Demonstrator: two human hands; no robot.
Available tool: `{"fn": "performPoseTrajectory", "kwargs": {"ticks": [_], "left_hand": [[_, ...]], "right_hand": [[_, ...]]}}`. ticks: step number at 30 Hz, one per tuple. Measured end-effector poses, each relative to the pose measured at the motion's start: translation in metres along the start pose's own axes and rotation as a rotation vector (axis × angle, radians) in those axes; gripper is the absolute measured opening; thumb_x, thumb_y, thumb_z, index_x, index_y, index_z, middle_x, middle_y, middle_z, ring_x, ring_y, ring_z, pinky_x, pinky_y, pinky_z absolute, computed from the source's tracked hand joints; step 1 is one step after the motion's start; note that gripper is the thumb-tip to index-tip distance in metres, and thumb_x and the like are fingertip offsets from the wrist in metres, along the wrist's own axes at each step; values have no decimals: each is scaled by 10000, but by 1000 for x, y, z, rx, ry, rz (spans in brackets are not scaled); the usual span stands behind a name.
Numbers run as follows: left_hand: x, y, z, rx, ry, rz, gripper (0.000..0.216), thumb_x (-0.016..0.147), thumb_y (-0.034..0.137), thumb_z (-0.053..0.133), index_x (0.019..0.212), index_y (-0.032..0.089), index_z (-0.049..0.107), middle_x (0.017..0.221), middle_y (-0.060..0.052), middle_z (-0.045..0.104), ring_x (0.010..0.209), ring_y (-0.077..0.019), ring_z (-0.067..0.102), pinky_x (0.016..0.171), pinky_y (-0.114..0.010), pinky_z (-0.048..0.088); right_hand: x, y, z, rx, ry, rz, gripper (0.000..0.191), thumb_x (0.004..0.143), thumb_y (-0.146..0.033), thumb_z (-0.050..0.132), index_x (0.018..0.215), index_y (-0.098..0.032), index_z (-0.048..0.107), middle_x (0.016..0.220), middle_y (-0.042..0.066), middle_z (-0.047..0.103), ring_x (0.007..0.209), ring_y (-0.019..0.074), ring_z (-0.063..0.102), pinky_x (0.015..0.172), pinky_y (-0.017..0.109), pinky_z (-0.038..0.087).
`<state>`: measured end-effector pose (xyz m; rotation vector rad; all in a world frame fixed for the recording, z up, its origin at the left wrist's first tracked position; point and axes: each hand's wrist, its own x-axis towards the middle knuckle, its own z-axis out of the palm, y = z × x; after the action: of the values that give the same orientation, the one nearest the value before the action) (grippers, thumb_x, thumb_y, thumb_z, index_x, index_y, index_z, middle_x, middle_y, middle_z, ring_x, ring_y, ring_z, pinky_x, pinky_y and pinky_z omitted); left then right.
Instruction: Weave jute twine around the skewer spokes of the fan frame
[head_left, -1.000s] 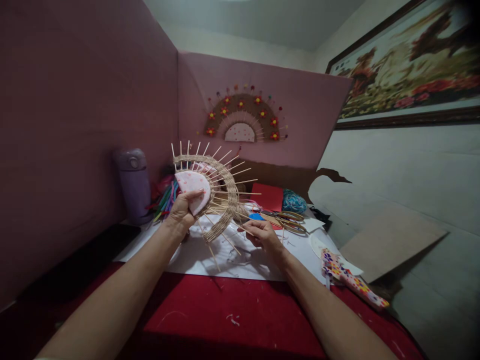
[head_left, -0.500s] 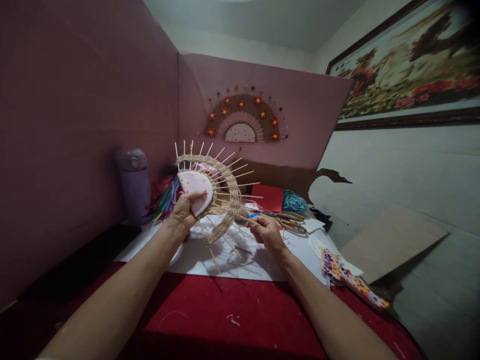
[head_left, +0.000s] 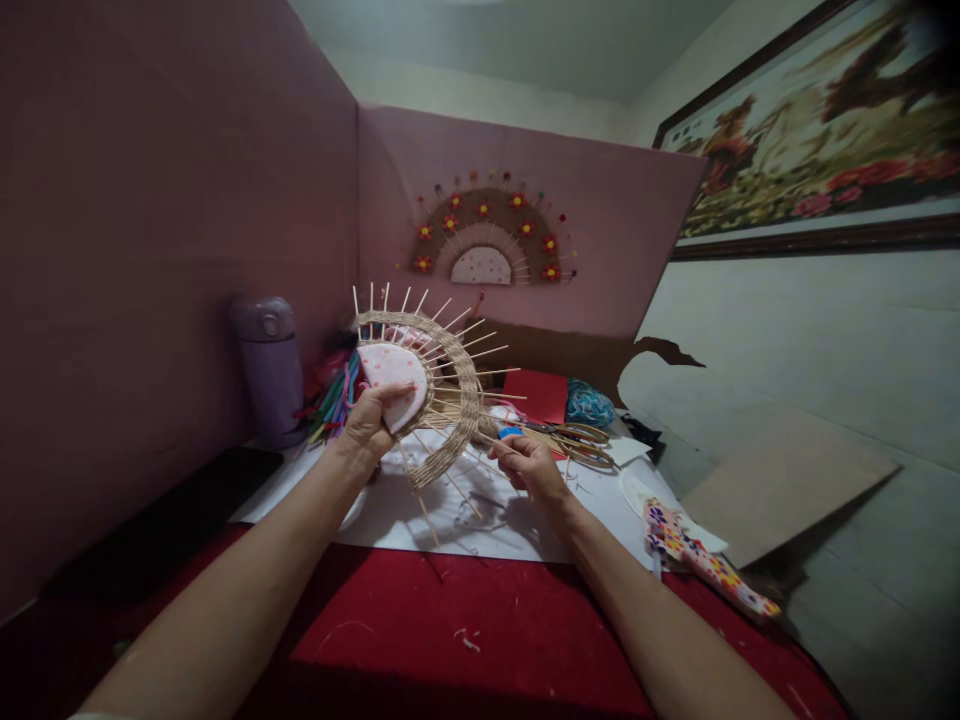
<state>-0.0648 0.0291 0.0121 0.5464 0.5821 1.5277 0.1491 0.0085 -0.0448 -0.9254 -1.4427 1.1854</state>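
Twine arch [head_left: 470,390] slightly farther right

The scene is dim, with a weak, pale glow on the ceiling [head_left: 480,55] suggesting light from above. Soft shadows fall across the white sheet [head_left: 382,530] below the right hand [head_left: 531,468], and a broad dark band covers the worktop [head_left: 420,600] along its near edge. Beyond the left edge, the purple panel [head_left: 150,250] sinks into gloom. The bottle [head_left: 271,390] looks soft, while the woven piece [head_left: 469,395] is fairly crisp. Wide-angle distortion stretches the forearms [head_left: 225,590] and skews the framed picture [head_left: 810,170], whose upper corner blackens.
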Motion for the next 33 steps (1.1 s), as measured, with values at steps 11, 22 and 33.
{"fn": "performPoseTrajectory", "kwargs": {"ticks": [11,22,33], "left_hand": [[2,-1,-1,-4,20,10,168,603,-28,538,693,100,599,590,-91,663,487,-180,617,486,-274,538],[3,-1,-2,2,23,5,160,606,-26,534,693,92,599,593,-85,665,490,-182,620,492,-288,540],[2,-1,-1,-24,36,-10,184,600,-24,539,729,92,599,600,-83,665,507,-182,628,501,-278,542]], "right_hand": [[-3,-4,2,-36,-13,13,165,595,-306,595,613,-143,578,367,-85,340,335,28,205,339,193,109],[-3,-3,2,-17,-24,18,246,629,-388,621,623,-147,571,384,-91,306,347,27,181,346,195,96],[-3,-1,2,-29,-17,7,296,632,-437,639,614,-150,572,389,-92,292,341,26,174,335,195,98]]}}
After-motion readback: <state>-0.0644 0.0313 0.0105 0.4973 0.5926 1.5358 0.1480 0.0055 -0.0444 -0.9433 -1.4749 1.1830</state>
